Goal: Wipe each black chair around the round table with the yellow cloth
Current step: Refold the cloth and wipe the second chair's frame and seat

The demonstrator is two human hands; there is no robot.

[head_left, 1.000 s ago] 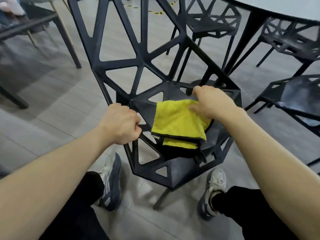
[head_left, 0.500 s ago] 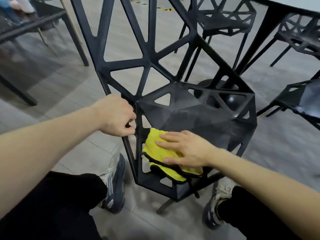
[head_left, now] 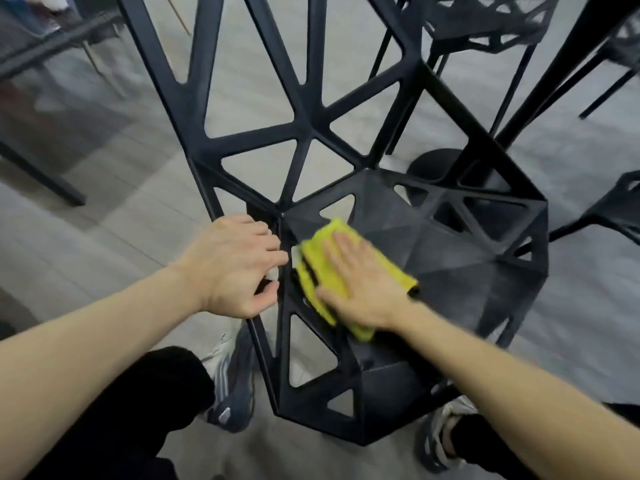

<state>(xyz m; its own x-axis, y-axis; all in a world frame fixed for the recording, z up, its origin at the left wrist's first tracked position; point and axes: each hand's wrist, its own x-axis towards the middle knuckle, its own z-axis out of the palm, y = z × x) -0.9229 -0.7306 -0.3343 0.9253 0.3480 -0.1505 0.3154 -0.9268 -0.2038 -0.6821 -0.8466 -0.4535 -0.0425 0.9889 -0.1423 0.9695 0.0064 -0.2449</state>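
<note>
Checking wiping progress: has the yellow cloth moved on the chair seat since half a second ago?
Yes. The yellow cloth, under the right hand, went from the seat's near edge up toward the backrest.

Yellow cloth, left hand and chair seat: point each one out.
Yellow cloth [head_left: 388, 268]: head view, bare fold beside the pressing hand.
Left hand [head_left: 230, 268]: head view, back of the hand.
Chair seat [head_left: 460, 271]: head view, bare panel.

chair [head_left: 460, 271] backrest top: cut off | yellow cloth [head_left: 332, 268]: blurred, partly under right hand [head_left: 360, 289]
</note>
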